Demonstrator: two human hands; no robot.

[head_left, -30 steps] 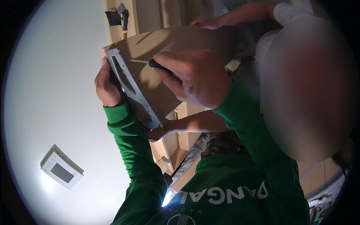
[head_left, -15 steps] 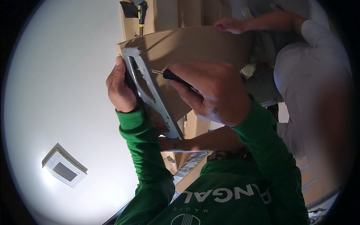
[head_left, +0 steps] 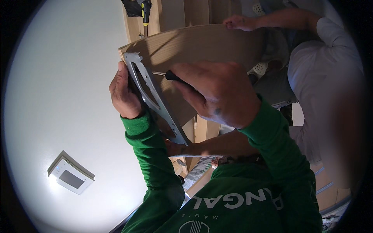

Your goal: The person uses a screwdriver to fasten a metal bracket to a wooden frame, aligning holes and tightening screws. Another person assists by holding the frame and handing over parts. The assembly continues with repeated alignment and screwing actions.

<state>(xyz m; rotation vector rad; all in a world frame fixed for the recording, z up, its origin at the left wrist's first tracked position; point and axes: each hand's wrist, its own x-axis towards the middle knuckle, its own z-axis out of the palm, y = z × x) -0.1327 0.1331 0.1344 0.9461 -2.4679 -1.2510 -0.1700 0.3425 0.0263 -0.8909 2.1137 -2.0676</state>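
Note:
A light wooden panel [head_left: 202, 44] is held tilted in front of me, with a long grey metal bracket [head_left: 166, 106] along its left edge. The bracket has a curved slot and small holes. My left hand [head_left: 126, 93] grips the panel's edge beside the bracket, thumb up, its fingertips partly hidden. In my right hand [head_left: 223, 91] is a screwdriver [head_left: 171, 75] with a black handle. Its shaft points left at the upper part of the bracket; the tip is hard to make out.
A co-worker's hand [head_left: 241, 23] holds the panel's far edge, and another bare hand [head_left: 178, 148] supports its lower corner. The co-worker's light shirt [head_left: 322, 77] fills the right. A wall-mounted control unit [head_left: 72, 176] is at lower left. A yellow-black handled tool [head_left: 146, 13] lies on wooden boards.
My right hand and the screwdriver have shifted slightly left. The panel's upper left corner sits slightly further left, and my left hand stays on its edge.

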